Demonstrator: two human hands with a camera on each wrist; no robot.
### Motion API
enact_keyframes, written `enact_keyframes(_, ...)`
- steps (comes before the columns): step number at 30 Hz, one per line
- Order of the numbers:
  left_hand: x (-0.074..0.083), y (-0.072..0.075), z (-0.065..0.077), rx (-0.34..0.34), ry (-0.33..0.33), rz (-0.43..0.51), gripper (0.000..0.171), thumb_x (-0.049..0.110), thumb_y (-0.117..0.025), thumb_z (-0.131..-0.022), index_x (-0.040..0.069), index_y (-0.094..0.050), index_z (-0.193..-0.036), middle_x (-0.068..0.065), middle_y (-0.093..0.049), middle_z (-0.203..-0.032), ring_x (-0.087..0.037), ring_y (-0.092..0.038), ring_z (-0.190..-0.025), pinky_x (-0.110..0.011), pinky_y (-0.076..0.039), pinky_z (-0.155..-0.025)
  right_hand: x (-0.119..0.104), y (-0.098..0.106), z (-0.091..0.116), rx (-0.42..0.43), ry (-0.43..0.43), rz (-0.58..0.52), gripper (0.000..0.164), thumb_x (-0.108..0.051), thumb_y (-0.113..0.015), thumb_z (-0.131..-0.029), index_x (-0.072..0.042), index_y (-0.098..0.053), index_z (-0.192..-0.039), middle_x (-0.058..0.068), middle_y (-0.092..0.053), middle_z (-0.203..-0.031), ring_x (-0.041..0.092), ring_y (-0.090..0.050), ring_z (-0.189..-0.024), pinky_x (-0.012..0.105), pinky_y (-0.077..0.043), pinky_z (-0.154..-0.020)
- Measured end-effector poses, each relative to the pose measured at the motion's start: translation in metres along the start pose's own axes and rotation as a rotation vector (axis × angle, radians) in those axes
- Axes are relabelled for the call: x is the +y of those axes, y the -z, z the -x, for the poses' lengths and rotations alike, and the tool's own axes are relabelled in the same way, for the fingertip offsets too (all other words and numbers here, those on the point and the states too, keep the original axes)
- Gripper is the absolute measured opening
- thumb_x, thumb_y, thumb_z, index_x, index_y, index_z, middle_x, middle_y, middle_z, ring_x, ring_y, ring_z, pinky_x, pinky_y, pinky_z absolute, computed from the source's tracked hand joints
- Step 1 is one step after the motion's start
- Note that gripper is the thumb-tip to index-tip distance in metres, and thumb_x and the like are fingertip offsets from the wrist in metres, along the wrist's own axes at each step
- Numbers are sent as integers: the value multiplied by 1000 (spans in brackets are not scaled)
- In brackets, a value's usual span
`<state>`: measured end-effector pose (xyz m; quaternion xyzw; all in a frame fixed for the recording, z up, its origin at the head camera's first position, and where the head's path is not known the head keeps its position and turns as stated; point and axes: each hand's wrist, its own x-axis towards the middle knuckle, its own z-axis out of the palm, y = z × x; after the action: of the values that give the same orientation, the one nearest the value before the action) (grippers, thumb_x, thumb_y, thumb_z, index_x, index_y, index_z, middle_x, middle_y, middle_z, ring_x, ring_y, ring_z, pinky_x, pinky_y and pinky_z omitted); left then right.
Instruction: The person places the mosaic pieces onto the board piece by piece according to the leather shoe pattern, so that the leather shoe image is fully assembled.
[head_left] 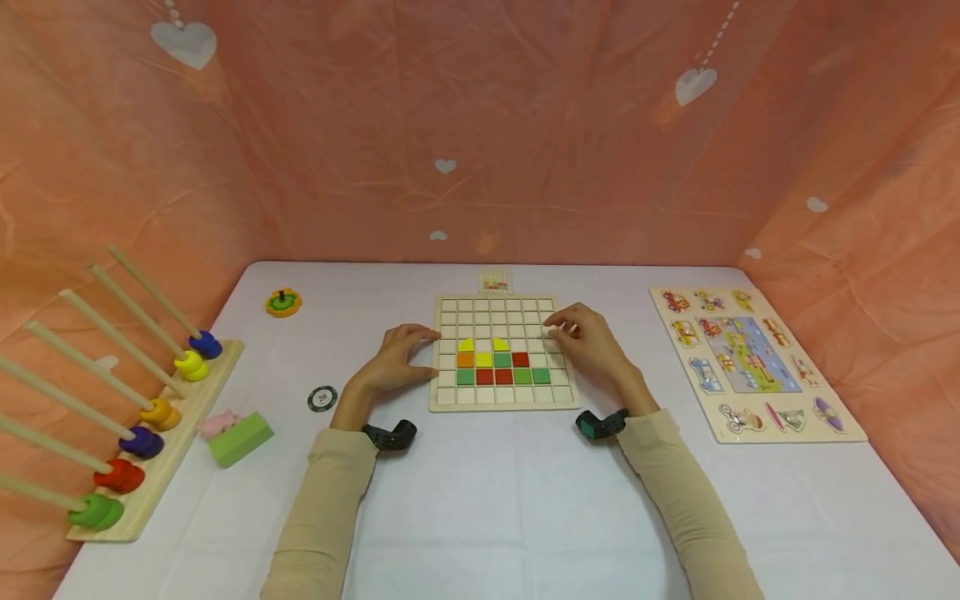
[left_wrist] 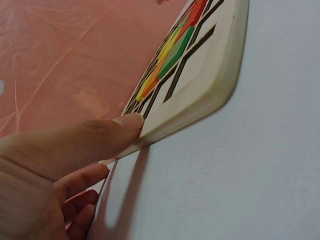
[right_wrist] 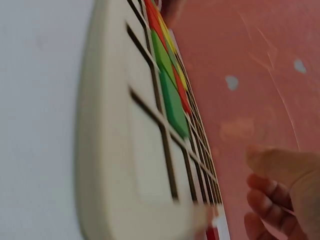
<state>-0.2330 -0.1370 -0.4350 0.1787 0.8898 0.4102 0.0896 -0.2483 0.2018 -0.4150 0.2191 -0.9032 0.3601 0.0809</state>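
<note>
A wooden grid board (head_left: 487,403) lies flat on the table in the head view. Green, red, orange and yellow tiles fill several of its cells, among them a dark green tile (right_wrist: 172,105) and an orange tile (head_left: 465,360). At the board's left edge is my left hand (head_left: 393,358), its fingers spread apart; in the left wrist view its thumb (left_wrist: 127,122) touches the board's rim. My right hand (head_left: 588,340) hovers by the upper right edge, fingers loosely bent, with nothing visible between them. A small pattern card (head_left: 496,282) lies just behind the board.
Left stands a wooden peg rack (head_left: 161,450) with coloured rings. Beside it are a green block (head_left: 242,440), a pink piece (head_left: 219,423), a round chip (head_left: 322,398) and an orange-green toy (head_left: 283,302). A picture puzzle board (head_left: 693,333) lies to the right.
</note>
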Motion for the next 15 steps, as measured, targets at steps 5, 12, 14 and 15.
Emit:
enact_keyframes(5, 0, 0, 0, 0, 4, 3, 58, 13, -74, -76, 8, -52, -130, -13, -37, -139, -32, -17, -134, -55, -15, -109, 14, 12, 5, 62, -73, 12, 21, -6, -66, -84, 1, -66, -104, 18, -58, -94, 28, -58, -81, 39, -49, -71)
enact_keyframes(12, 0, 0, 0, 2, 7, -2, 59, 13, -74, -76, 9, -52, -130, -13, -36, -139, -32, -17, -134, -56, -15, -109, 21, 20, 9, -6, -194, 63, 26, -11, -69, -82, 2, -66, -103, 18, -59, -91, 28, -54, -82, 36, -42, -72)
enact_keyframes(14, 0, 0, 0, 2, 7, -3, 59, 13, -74, -76, 9, -52, -130, -13, -36, -139, -32, -18, -134, -56, -15, -109, 23, 20, 9, -33, -215, 90, 27, -13, -71, -81, 2, -66, -103, 17, -60, -90, 27, -53, -83, 36, -41, -72)
enact_keyframes(15, 0, 0, 0, 2, 7, -4, 59, 14, -74, -76, 9, -52, -131, -13, -36, -139, -32, -18, -134, -56, -15, -109, 24, 20, 10, -40, -223, 99, 28, -14, -72, -80, 3, -66, -102, 18, -61, -90, 28, -54, -83, 36, -42, -73)
